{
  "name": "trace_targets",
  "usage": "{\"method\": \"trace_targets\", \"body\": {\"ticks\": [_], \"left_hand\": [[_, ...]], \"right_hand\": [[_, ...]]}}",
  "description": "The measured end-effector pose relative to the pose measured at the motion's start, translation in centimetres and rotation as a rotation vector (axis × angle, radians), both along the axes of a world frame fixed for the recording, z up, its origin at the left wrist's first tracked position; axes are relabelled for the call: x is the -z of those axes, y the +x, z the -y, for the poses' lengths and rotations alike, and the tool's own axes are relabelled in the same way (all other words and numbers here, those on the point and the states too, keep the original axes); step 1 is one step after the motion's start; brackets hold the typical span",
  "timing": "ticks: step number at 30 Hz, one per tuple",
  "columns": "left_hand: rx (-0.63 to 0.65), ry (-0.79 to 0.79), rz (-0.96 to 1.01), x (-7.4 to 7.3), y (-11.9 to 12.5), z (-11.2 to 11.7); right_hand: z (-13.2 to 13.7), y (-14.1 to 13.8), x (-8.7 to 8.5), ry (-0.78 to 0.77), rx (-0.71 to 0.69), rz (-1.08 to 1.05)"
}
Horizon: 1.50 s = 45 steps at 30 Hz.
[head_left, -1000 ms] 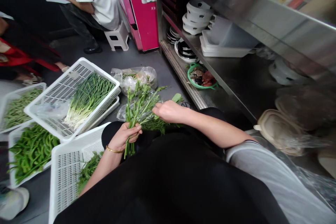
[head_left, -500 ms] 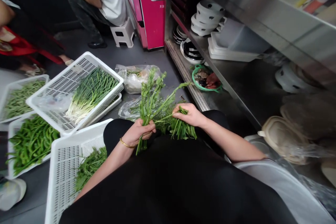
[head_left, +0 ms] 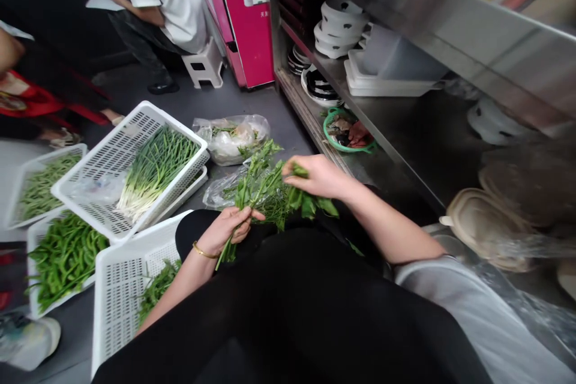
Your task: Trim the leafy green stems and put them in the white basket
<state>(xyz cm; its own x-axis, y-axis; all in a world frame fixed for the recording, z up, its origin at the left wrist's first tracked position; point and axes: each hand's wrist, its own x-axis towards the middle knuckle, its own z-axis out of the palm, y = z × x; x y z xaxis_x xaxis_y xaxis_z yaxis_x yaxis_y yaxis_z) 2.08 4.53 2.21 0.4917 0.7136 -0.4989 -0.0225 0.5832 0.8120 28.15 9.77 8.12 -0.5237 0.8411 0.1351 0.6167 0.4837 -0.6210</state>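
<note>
My left hand (head_left: 227,229) is closed around the lower stems of a bunch of leafy greens (head_left: 248,187), whose tops lean away from me and to the right. Beside it, my right hand (head_left: 318,174) is closed on a second handful of leafy greens (head_left: 310,205), which hangs down below the fingers. The two handfuls overlap in view, so I cannot tell whether they touch. Under them, a clear plastic bag (head_left: 220,187) with green sprigs lies on the floor. At my left forearm stands a white basket (head_left: 117,279) with more leafy greens (head_left: 157,289) in it.
Further left are a basket (head_left: 148,109) of scallions (head_left: 157,159), green peppers (head_left: 67,255) and green beans (head_left: 47,183). A steel shelf (head_left: 391,147) runs along my right, with a green colander (head_left: 330,138) low down. One person (head_left: 173,3) sits on a stool (head_left: 204,66); another stands left.
My right hand has moved up and slightly left, toward the other bunch. The bunch in my left hand has tipped lower to the right. The whole view has shifted a little.
</note>
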Motion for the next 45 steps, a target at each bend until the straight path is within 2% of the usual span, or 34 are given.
{"method": "trace_targets", "body": {"ticks": [2,4,8,12,15,19,22,24,26,28,30,33,35,36,38,41,43,45], "left_hand": [[0.038,0.037,0.017,0.0,-0.3,0.1],[0.059,0.081,0.002,-0.1,-0.9,0.3],[0.000,0.134,-0.134,0.1,-2.4,0.6],[-0.073,0.113,-0.182,0.6,-2.7,0.6],[-0.146,0.080,-0.176,0.8,-2.8,0.7],[-0.301,0.116,-0.196,1.1,-3.8,0.8],[-0.359,0.153,-0.256,1.3,-4.4,0.8],[-0.357,0.171,-0.299,1.4,-4.0,0.8],[-0.325,0.181,-0.326,1.4,-3.1,0.6],[-0.280,0.195,-0.328,1.2,-1.9,0.5],[-0.241,0.213,-0.313,1.0,-0.8,0.4],[-0.216,0.237,-0.287,0.7,-0.1,0.5],[-0.217,0.227,-0.243,0.9,-0.2,0.7],[-0.226,0.207,-0.204,1.2,-0.4,0.8],[-0.263,0.137,-0.111,1.9,-1.0,1.1],[-0.368,0.027,-0.010,3.4,-2.0,1.2],[-0.400,-0.027,0.054,4.5,-2.7,1.0],[-0.412,-0.073,0.142,5.6,-3.3,0.7]], "right_hand": [[-0.7,-2.3,0.9,0.097,-0.109,0.324],[-1.2,-3.4,1.6,0.156,-0.216,0.528],[-0.9,-2.6,2.1,0.162,-0.361,0.610],[-0.3,-1.8,2.5,0.110,-0.396,0.605],[-0.5,-1.2,3.5,0.070,-0.329,0.461],[-0.6,1.8,4.2,-0.081,-0.116,0.051],[-0.1,4.5,2.9,-0.264,0.012,-0.199],[0.3,4.8,1.5,-0.307,-0.020,-0.290],[0.4,3.1,0.4,-0.232,-0.121,-0.269],[0.2,0.0,0.1,-0.084,-0.211,-0.101],[0.0,-3.6,0.8,0.051,-0.232,0.175],[0.1,-7.5,2.7,0.100,-0.395,0.437],[0.5,-8.5,3.9,0.069,-0.521,0.416],[0.7,-8.4,4.4,0.032,-0.550,0.332],[0.7,-7.4,4.9,-0.095,-0.486,0.051],[-0.4,-4.6,4.4,-0.324,-0.120,-0.359],[-1.8,-3.4,2.9,-0.395,0.120,-0.510],[-3.0,-4.1,0.7,-0.391,0.224,-0.618]]}}
